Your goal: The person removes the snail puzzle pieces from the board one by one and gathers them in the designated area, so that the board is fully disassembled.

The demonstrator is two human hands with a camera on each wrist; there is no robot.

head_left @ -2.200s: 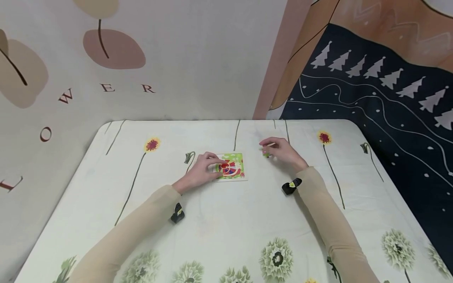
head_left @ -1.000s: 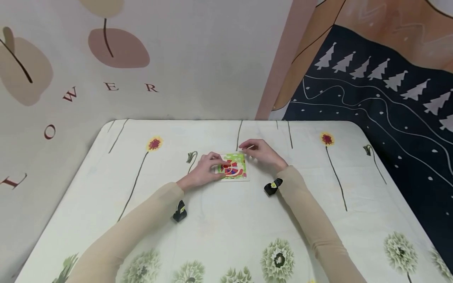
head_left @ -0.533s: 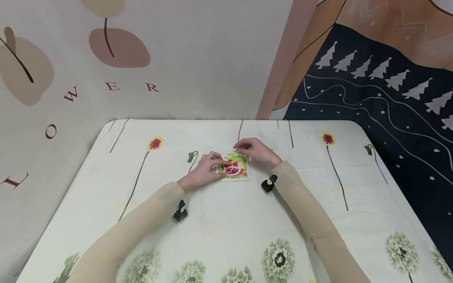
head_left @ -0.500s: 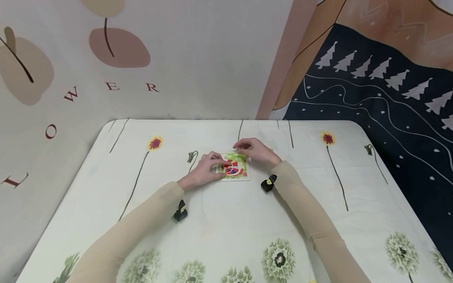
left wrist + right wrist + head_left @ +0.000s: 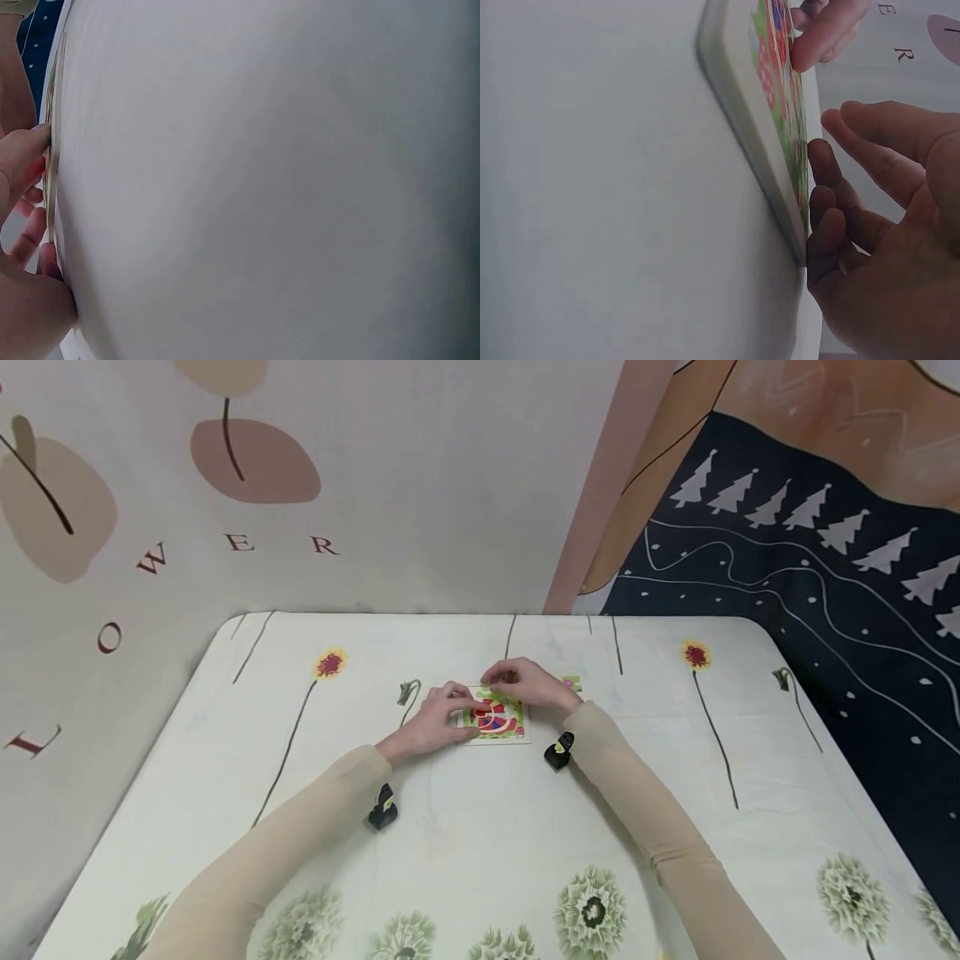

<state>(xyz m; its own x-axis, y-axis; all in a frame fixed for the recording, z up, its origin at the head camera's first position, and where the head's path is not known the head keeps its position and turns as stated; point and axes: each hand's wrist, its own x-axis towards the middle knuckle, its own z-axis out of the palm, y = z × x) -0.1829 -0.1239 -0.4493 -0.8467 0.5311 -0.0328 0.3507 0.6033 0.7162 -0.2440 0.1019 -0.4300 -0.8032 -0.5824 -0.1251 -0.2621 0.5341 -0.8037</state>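
A square picture board (image 5: 504, 727), green with a red and blue figure, lies on the table. My left hand (image 5: 432, 724) holds it at its left side, one finger over the picture and the thumb near the lower edge; the left wrist view shows my left hand (image 5: 26, 225) against the board's thin edge. Over the upper part is my right hand (image 5: 528, 683), hiding some of it. In the right wrist view my right hand (image 5: 900, 217) has its thumb and fingers apart by the board (image 5: 769, 112), with nothing visible between them.
A small green and pink piece (image 5: 572, 682) lies beyond my right wrist, partly hidden. The white tablecloth (image 5: 465, 827) has printed flowers. A pale curtain (image 5: 420, 485) hangs behind the table, and a dark cloth with white trees (image 5: 795, 552) is at the right.
My right hand has moved left from beside the board to over its upper part. The green and pink piece shows behind the wrist. My left hand has stayed on the board.
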